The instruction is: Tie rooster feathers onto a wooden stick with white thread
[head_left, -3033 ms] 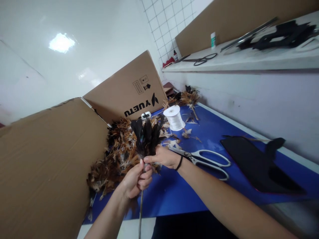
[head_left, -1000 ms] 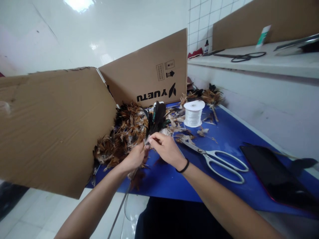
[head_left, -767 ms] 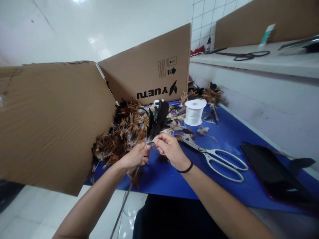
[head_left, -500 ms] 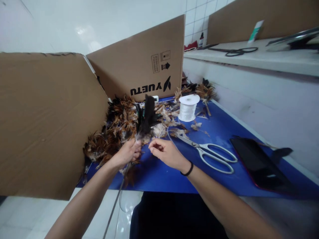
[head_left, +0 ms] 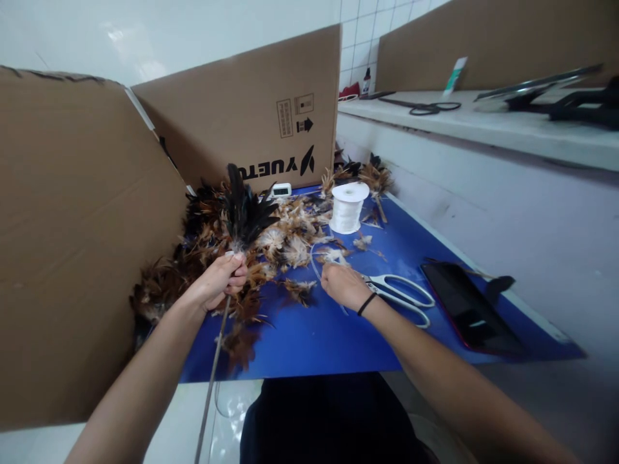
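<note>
Black feathers [head_left: 245, 212] fan upward from the left hand [head_left: 221, 278], which grips their thin stick [head_left: 213, 370]; its long axis slants down and leftward past the edge of a smooth blue tabletop [head_left: 309, 335]. The right hand [head_left: 343, 285] curls over metal scissors [head_left: 379, 283], its grip unclear. Cardboard panels [head_left: 77, 225], before a glossy white wall [head_left: 232, 26], flank ragged brown feathers [head_left: 203, 241] and a cylindrical white spool [head_left: 346, 216].

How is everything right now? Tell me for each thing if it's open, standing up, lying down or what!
Left hand: closed around the stick, under the black feathers
Black feathers: bunched, fanned out at the top
Right hand: curled by the silver scissors; grip hidden
Silver scissors: lying down; blades mostly covered, so open or shut unclear
White spool: standing upright
Dark-screened device: lying flat
Printed cardboard: standing up
Green-and-white tube: tilted
Loose feathers: scattered
</note>
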Demonstrator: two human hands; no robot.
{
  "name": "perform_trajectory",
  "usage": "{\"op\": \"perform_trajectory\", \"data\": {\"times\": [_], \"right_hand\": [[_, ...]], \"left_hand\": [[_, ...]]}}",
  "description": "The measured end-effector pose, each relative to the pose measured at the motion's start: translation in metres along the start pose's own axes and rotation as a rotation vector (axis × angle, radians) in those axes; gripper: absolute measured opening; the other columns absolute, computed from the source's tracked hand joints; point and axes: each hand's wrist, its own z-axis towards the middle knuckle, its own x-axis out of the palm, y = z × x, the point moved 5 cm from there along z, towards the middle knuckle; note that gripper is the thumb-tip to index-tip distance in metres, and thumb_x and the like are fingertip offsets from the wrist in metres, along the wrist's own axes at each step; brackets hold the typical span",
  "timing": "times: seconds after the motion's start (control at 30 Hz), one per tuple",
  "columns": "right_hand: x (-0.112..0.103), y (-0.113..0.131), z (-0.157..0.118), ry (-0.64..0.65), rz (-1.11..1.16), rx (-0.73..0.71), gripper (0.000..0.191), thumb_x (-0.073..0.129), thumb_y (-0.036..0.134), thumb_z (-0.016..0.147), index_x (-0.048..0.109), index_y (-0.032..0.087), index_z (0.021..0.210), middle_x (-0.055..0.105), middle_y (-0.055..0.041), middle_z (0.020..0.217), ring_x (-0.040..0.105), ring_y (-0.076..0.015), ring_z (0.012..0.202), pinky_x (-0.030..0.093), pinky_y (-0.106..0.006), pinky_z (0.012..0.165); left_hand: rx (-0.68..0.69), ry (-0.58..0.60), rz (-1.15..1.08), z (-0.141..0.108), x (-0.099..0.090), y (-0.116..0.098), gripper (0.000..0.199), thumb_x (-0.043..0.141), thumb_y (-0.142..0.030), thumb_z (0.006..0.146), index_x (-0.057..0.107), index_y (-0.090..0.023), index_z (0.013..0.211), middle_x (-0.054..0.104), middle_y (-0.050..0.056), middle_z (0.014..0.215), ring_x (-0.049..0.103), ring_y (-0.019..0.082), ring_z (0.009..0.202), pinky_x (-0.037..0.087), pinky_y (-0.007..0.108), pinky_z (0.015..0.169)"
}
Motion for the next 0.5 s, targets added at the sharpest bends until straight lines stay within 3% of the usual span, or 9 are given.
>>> {"op": "perform_trajectory", "data": {"times": [0.2,0.37,0.5], "right_hand": [[-0.014,-0.008,-0.007,-0.014,0.066,-0.042,0.016,0.045,0.023,0.086,0.06,0.02,0.085,0.068,-0.0026,0.082,0.063,-0.015,0.077,0.037,-0.023,0.065],[-0.029,-0.013,0.018,-0.21,-0.123,0.01,0.023,0.045,0.028,0.088,0.061,0.019,0.103,0.064,-0.0091,0.104,0.061,-0.0196,0.089,0.039,-0.027,0.071],[-0.02,-0.014,0.051,-0.181,-0.173,-0.023,0.021,0.05,0.026,0.085,0.066,0.016,0.095,0.064,-0.0124,0.1,0.06,-0.0219,0.089,0.041,-0.029,0.072]], "left_hand": [[-0.108,0.085,-0.193,0.025,-0.001,0.025,0.028,0.061,-0.032,0.082,0.04,-0.015,0.072,0.033,-0.007,0.059,0.024,0.0,0.039,0.014,0.009,0.033],[-0.157,0.18,-0.306,0.037,0.003,0.042,0.025,0.056,-0.029,0.086,0.04,-0.015,0.073,0.031,-0.007,0.058,0.023,0.001,0.039,0.013,0.011,0.033],[-0.204,0.234,-0.404,0.042,0.007,0.052,0.024,0.052,-0.032,0.087,0.04,-0.015,0.075,0.028,-0.007,0.058,0.022,0.002,0.039,0.011,0.012,0.034]]}}
